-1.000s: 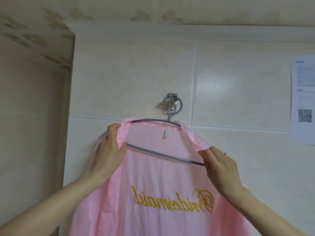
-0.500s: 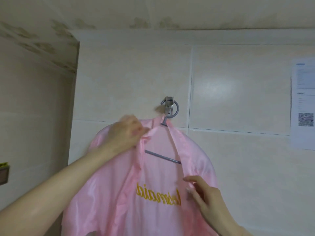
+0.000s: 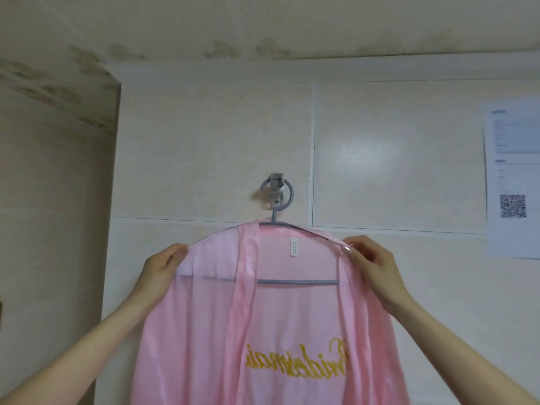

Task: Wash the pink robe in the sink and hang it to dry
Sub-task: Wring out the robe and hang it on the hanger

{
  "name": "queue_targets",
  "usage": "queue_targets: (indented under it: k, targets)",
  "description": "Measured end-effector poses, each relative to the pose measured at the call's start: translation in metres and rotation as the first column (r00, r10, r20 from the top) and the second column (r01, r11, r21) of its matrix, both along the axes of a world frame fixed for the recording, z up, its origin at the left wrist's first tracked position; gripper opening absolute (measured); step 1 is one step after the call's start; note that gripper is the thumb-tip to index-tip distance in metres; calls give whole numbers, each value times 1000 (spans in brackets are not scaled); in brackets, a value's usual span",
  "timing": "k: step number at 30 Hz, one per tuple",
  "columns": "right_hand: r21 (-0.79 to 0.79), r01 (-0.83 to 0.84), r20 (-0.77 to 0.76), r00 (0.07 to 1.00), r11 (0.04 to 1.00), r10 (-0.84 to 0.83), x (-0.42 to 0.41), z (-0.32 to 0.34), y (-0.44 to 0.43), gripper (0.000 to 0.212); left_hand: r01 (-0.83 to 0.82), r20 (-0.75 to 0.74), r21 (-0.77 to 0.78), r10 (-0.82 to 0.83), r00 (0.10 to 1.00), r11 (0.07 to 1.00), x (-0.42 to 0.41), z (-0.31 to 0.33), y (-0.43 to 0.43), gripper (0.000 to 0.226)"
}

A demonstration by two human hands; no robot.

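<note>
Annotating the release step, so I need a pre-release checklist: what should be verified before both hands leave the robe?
1. Hanger hooked on the wall hook: ok, its loop passes round the hook.
2. Hanger level: ok, the bottom bar looks horizontal.
3. Left shoulder of the robe draped over the hanger arm: ok, fabric covers it; the left hand grips the shoulder edge.
4. Right shoulder seated: cannot tell, the right hand pinches the fabric there and hides the hanger end.
5. Front panels even: not ok, the left panel reaches the neck, the right one sits out at the shoulder with the hanger arm bare.
6. Hem hanging free: cannot tell, out of frame.
</note>
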State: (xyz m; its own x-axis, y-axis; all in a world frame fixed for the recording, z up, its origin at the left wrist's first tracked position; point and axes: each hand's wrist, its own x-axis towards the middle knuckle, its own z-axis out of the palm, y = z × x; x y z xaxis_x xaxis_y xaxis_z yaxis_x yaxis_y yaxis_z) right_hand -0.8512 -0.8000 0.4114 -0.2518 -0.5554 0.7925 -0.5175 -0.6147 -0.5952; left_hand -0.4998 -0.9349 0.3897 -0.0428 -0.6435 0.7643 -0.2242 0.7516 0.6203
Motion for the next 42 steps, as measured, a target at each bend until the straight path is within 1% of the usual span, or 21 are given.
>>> queue_targets:
  k: [3,5,6,8,9,11,12,13,15,17,19,20,23,25,27,29,32,35,38,40,42]
  targets:
    - [21,55,78,995,998,-57,2,11,-10,15,-78,-37,-43,77,996,996,0,-19,6,22]
    - [63,114,60,991,992,-118,7,21,-15,24,-42,-83,20,43,996,999,4,-34,2,24]
    - [76,106,50,993,992,-110,9,27,-16,24,27,-146,92,-13,989,995,8,-39,-1,25]
    - [129,-23,-26,999,991,27,9,40,-13,16,176,-248,226,-118,962,958,18,-38,-3,29]
    - [182,-97,-90,989,979,115,8,45,-10,11,219,-249,260,-153,956,940,21,-33,-1,28]
    - [245,-166,-167,963,955,210,4,48,-4,11,274,-263,274,-202,943,922,25,-18,1,20]
    - [242,-174,-152,965,955,214,2,47,-2,14,286,-264,252,-219,939,925,24,-8,5,18]
    - [228,-168,-131,971,959,201,-1,43,-2,16,254,-202,191,-215,955,948,23,-1,5,20]
    - [177,-106,-138,982,978,132,-4,32,-6,24,132,-38,55,-130,991,990,18,7,6,20]
    - [113,-51,-67,996,992,59,-6,19,-11,24,25,-9,-24,-25,1000,999,12,9,4,7]
    - [52,-7,50,999,999,5,-9,12,-11,20,-7,-13,-24,6,1000,1000,10,9,2,16]
    - [40,7,69,998,999,-9,-11,10,-11,20,-11,8,-8,11,1000,1000,10,8,2,18]
    - [54,-17,11,1000,998,16,-15,3,-8,22,-30,65,27,28,997,999,13,8,-3,24]
    - [68,-47,-18,999,997,49,-17,-4,-6,20,-14,53,56,11,999,998,16,13,-2,29]
    - [61,-55,-7,998,997,56,-20,-11,-4,10,-1,73,58,-3,997,998,14,19,2,25]
    - [24,-40,34,999,999,39,-21,-14,-4,12,-31,129,2,31,991,1000,9,22,5,17]
    - [46,-51,134,990,998,44,-23,-12,-9,18,-116,52,-67,119,991,991,2,22,9,7]
    - [92,-29,131,991,995,17,-24,-11,-15,26,-177,-53,-99,173,984,979,-3,25,13,10]
    - [51,-36,136,990,998,28,-18,-14,-14,22,-149,42,-40,151,988,988,-4,29,11,15]
    - [23,-64,145,988,998,60,-16,-16,-10,13,-118,113,29,114,987,993,-5,28,7,23]
    - [24,-66,124,990,998,63,-16,-17,-10,13,-127,122,48,121,985,991,-7,26,6,25]
